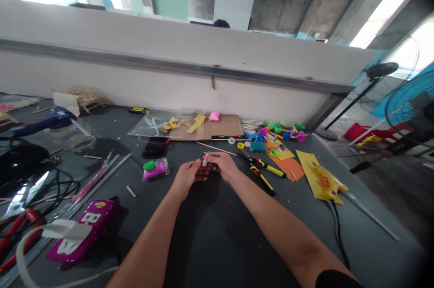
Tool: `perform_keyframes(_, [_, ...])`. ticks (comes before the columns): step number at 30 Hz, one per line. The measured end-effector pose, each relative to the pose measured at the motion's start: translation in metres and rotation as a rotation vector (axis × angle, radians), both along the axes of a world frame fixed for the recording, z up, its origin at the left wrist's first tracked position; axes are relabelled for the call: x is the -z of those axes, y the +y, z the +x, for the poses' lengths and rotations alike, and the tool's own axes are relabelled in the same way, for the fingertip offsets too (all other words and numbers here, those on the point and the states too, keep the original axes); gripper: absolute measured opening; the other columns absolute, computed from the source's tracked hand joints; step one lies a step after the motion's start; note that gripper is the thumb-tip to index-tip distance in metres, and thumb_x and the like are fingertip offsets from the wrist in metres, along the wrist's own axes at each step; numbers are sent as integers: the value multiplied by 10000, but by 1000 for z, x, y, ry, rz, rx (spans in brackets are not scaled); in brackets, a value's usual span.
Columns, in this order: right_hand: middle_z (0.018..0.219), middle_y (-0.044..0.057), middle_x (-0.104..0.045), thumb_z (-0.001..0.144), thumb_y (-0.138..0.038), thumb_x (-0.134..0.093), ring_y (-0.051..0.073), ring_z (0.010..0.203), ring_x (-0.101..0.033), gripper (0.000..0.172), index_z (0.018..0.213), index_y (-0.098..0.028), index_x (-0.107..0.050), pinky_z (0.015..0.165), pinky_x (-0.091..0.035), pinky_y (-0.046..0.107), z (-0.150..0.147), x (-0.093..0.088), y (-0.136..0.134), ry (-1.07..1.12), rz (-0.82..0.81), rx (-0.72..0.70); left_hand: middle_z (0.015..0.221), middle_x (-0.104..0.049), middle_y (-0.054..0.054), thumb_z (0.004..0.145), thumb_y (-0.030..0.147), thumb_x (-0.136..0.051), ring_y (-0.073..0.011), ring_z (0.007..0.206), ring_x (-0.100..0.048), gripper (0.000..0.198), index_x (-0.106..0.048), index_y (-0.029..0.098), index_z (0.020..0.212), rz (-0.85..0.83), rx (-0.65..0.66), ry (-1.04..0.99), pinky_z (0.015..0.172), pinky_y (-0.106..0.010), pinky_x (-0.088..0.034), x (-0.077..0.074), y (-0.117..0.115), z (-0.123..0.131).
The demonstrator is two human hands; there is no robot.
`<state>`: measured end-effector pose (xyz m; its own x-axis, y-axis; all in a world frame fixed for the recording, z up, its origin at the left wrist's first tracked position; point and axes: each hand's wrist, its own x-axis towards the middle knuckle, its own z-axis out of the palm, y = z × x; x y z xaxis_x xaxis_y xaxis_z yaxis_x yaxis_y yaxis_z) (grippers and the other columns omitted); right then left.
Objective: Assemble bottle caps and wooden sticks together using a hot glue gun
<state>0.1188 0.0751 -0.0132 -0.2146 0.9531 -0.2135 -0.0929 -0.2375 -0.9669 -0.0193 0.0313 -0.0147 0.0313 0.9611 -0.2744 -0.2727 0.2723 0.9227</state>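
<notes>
Over the middle of the dark table my left hand (188, 176) and my right hand (221, 166) meet with their fingertips together. Pinched between them are short pale wooden sticks (205, 160), partly hidden by the fingers. Both hands are closed. Just beyond them lies a longer thin wooden stick (217, 148). Black-and-yellow pliers (261, 169) rest to the right of my right hand. On the left, a magenta clay packet (156, 171) has a green lump (148, 165) on top, and a short stick piece (131, 191) lies nearer to me.
A purple power strip (84, 229) with a white plug, red-handled cutters (29, 222) and a blue glue gun (50, 120) are at left. Cardboard (225, 126) lies along the back. Colourful clay pieces (271, 130), yellow paper (307, 166) and a yellow duck-like object (327, 181) are at right.
</notes>
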Motion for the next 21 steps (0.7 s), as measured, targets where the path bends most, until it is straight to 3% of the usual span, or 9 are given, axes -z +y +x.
perform_keyframes(6, [688, 9, -690, 581, -326, -714, 147, 661, -592, 190, 701, -180, -711, 646, -444, 263, -10, -4, -4, -121, 247, 81, 733, -655, -59, 684, 445, -660, -132, 618, -590, 369, -665, 110, 839, 107, -12, 58, 578, -271, -522, -1, -2, 6])
perform_keyframes(11, [712, 12, -695, 710, -349, -623, 159, 698, -614, 197, 754, -180, -715, 700, -449, 273, -8, -5, 4, -251, 370, -44, 552, -577, 1, 615, 476, -681, -87, 453, -471, 381, -649, 111, 719, 141, -44, 200, 420, -218, -438, 4, 2, 2])
perform_keyframes(16, [905, 54, -677, 849, -294, -504, 180, 880, -576, 233, 924, -200, -705, 813, -396, 288, 7, -2, 27, -750, 709, 68, 609, -611, -26, 624, 410, -675, -82, 484, -493, 342, -639, 95, 752, 50, -188, 135, 450, -222, -467, 5, 3, -5])
perform_keyframes(19, [939, 72, -642, 853, -290, -528, 195, 907, -535, 246, 1034, -218, -678, 843, -366, 305, 5, 7, 33, -1022, 818, -36, 609, -614, -31, 641, 382, -663, -80, 479, -496, 311, -638, 91, 750, 37, -190, 143, 444, -219, -466, 3, 3, -4])
perform_keyframes(21, [955, 78, -626, 850, -296, -539, 196, 910, -516, 246, 1039, -224, -680, 838, -361, 308, 1, 13, 33, -1093, 850, -85, 599, -612, -31, 650, 370, -659, -81, 472, -498, 294, -639, 92, 744, 29, -177, 169, 436, -217, -463, 2, 3, -2])
